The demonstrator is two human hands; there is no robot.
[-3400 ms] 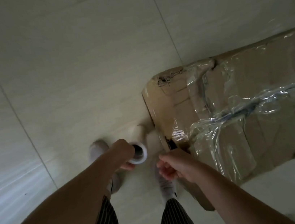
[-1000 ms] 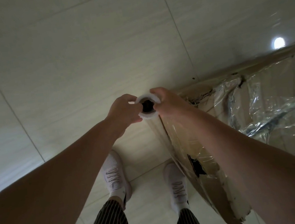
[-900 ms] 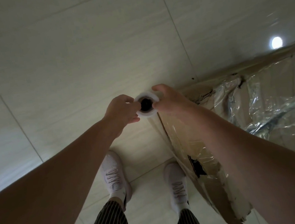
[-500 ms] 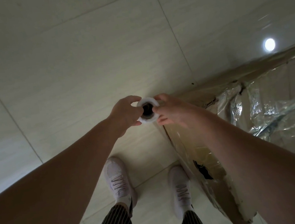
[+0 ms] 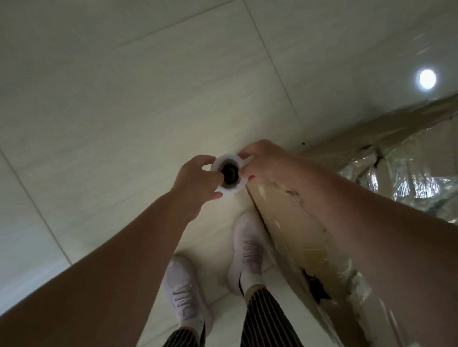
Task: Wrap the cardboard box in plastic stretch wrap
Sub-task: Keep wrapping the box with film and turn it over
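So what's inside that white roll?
The roll shows a dark hollow core, seen end-on. Its depth is too dark to judge; the left hand and right hand cover its sides.

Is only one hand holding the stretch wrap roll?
No, the left hand and right hand both grip the stretch wrap roll.

Pale tiled floor (image 5: 94,104), crossed by thin grout lines (image 5: 264,36), with a round light reflection (image 5: 427,79) far right. Your left shoe (image 5: 184,291) and right shoe (image 5: 247,250) stand near; the film-covered cardboard box (image 5: 424,146) rests at right, just beside the right shoe.
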